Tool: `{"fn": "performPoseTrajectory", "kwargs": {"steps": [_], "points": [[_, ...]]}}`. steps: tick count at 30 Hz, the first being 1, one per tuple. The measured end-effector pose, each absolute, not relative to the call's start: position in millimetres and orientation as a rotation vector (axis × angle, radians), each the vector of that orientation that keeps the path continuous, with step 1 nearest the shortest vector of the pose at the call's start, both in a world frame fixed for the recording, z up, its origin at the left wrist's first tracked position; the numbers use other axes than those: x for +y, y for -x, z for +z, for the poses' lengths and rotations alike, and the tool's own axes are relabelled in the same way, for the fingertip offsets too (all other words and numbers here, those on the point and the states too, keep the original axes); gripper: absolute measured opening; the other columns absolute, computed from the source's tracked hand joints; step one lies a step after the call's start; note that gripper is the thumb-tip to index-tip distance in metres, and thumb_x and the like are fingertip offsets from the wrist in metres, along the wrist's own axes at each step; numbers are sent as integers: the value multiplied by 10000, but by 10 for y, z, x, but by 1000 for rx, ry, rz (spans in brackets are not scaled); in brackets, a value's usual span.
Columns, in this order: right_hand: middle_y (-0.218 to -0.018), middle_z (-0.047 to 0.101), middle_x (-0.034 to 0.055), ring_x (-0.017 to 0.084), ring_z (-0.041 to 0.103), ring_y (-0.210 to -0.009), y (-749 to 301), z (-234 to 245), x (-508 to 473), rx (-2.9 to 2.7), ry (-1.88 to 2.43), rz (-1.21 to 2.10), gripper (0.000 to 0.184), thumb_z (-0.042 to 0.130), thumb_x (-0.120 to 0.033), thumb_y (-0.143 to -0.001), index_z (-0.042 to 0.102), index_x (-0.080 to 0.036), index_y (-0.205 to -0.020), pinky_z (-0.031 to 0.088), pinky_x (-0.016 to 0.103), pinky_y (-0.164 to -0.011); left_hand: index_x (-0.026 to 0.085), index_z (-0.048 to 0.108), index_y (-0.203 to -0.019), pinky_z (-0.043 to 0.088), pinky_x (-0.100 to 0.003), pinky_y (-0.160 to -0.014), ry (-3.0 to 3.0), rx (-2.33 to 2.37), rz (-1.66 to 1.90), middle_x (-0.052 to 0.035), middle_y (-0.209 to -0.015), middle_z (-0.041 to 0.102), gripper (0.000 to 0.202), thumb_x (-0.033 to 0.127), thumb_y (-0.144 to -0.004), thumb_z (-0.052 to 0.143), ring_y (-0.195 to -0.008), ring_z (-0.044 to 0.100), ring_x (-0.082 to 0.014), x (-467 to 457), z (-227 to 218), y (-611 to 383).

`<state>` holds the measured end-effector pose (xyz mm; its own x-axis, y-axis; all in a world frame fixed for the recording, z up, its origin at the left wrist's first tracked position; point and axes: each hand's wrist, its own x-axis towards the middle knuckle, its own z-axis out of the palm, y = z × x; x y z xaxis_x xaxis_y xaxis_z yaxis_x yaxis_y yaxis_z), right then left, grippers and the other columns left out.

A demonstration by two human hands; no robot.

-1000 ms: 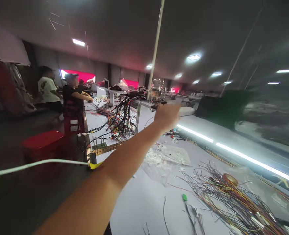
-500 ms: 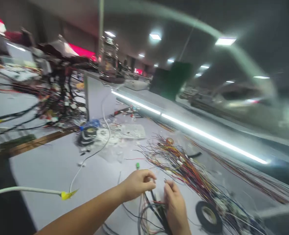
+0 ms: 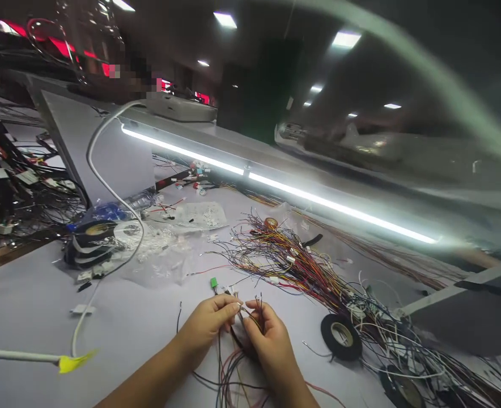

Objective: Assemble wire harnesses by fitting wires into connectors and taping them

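My left hand is closed, its thumb and forefinger pinched at the tip of a thin wire. Close beside it, my right hand is curled around several thin wires, whose bare crimped ends stick up past the fingers. Below both hands, a loose bundle of black, red and yellow wires hangs down over the table. A green connector lies just beyond my left hand, with dark wires running from it. Small pale connectors partly show behind the fingertips.
A large heap of coloured wires lies to the right, beside a roll of black tape. Plastic bags and more tape are at the left. A white cable loops down to a yellow tag. A lit tube crosses behind.
My hands have come together, and wire ends now show between them. The view has turned somewhat to the right and is sharper.
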<state>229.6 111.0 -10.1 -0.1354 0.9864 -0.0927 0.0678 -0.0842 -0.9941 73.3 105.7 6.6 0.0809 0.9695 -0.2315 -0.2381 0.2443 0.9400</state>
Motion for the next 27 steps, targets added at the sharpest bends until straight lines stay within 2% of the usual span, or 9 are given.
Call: {"fn": "performPoseTrajectory", "kwargs": {"steps": [5,8,10,15,18,21,23,25,27], "points": [[-691,472,-50,77,382,-545,-2354,-174,1105,-1213,1118,1509,453,689,-482,-777,580,-160,-1077,307,194,-502,137,698,-823,333,-229,-569,-730,1045,1078,12,-649,557,286,389,-698,747,-589,433,-112,1079,0,-758],[-653,475,-55,67,330,-515,-2366,-186,1093,-1182,994,1573,431,604,-513,-850,544,-159,-1089,255,192,-488,137,662,-745,283,-222,-514,-765,1055,1036,26,-602,525,312,439,-714,735,-527,381,-91,1078,-10,-766],[-673,516,-44,61,319,-501,-2361,-183,1091,-1173,966,1579,418,569,-506,-878,521,-163,-1112,238,195,-484,147,651,-763,268,-216,-503,-739,1037,1050,40,-581,503,285,414,-711,737,-510,368,-85,1066,-7,-769],[-759,578,-13,88,438,-581,-2346,-144,1098,-1294,1040,1475,391,637,-458,-836,570,-163,-1085,348,211,-537,160,648,-789,260,-199,-494,-664,1018,1104,65,-524,459,211,302,-674,753,-486,357,-76,1043,1,-774],[-768,588,-7,113,499,-668,-2349,-121,1102,-1310,1095,1451,306,694,-417,-791,611,-154,-923,404,228,-617,149,664,-801,275,-194,-483,-665,994,1078,51,-530,490,247,329,-675,776,-490,378,-77,1039,13,-775],[-691,570,-25,108,485,-615,-2352,-113,1110,-1197,1145,1511,306,704,-439,-769,589,-158,-811,398,229,-591,131,675,-767,309,-181,-474,-627,942,1047,30,-570,527,231,320,-695,786,-516,422,-74,1026,52,-767],[-696,597,-13,120,510,-624,-2351,-106,1112,-1186,1166,1503,310,718,-440,-750,611,-155,-809,410,240,-607,115,703,-820,390,-178,-524,-564,874,1039,-8,-670,591,214,302,-736,765,-593,500,-86,1017,89,-755],[-751,645,16,145,551,-678,-2350,-93,1109,-1217,1175,1457,294,722,-423,-747,647,-150,-822,431,258,-654,101,720,-920,481,-206,-655,-477,818,1041,-64,-840,657,202,245,-778,722,-717,578,-115,1018,118,-737],[-764,659,27,151,560,-688,-2353,-82,1104,-1245,1182,1414,275,708,-412,-761,663,-147,-820,437,263,-659,98,715,-1002,508,-234,-776,-413,824,1051,-93,-945,678,227,148,-782,689,-792,613,-131,1029,125,-719]]}}
